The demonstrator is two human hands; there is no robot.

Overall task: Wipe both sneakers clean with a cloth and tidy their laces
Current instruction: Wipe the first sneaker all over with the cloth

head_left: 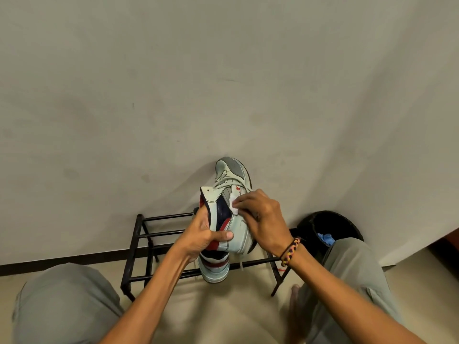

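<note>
My left hand (206,237) grips the raised sneaker (229,212) by its stiff collar, thumb across the side; it feels light and firm enough to steady there. My right hand (260,214) pinches the soft cloth (234,204) against its upper. Beneath stands a shoe rack (154,234); a bin (330,227) sits at the right by the wall (223,70).

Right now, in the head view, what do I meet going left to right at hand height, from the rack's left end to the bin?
rack → left hand → sneaker → cloth → right hand → bracelet → bin
</note>
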